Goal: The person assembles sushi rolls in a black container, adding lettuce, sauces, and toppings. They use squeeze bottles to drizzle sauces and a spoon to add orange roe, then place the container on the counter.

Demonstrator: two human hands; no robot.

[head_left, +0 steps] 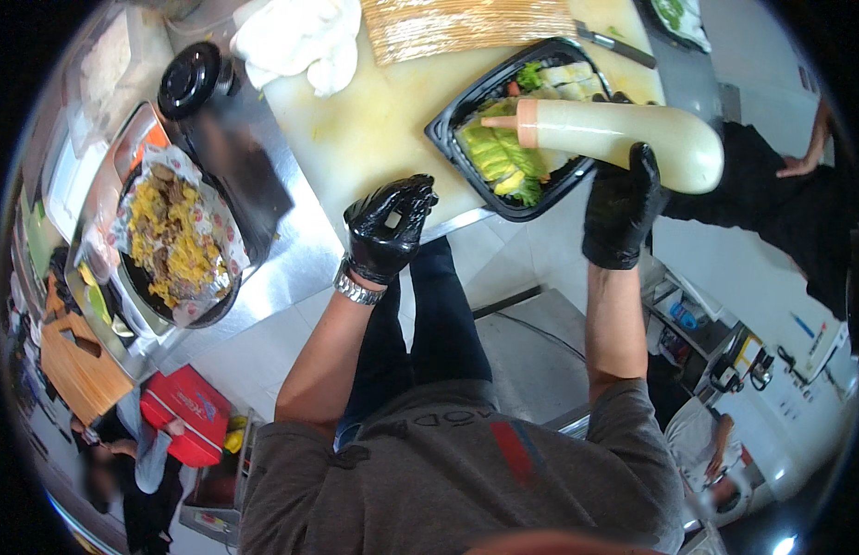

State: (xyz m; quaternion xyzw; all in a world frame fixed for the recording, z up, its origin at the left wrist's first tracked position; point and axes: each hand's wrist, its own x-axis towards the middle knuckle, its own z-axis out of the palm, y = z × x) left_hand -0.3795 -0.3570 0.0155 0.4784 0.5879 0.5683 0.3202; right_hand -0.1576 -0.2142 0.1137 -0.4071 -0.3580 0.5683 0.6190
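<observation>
My right hand (624,208), in a black glove, is wrapped round a squeeze bottle (624,139) of pale sauce with an orange-pink cap. The bottle lies nearly level, its nozzle pointing left over a black plastic tray (516,211). Inside the tray are sliced avocado (499,157), green lettuce and pale pieces, partly covered by the bottle. My left hand (390,227), also black-gloved, hovers by the near edge of the cutting board (328,148), left of the tray. Its fingers are curled together; what they hold, if anything, is hidden. A small white spot shows on that glove.
A bamboo mat (466,26) and a knife (616,44) lie at the board's far side, beside a white cloth (298,42). On the left stand a paper-lined bowl of yellow and brown food (175,240) and a black round-topped object (191,80). Other people are nearby.
</observation>
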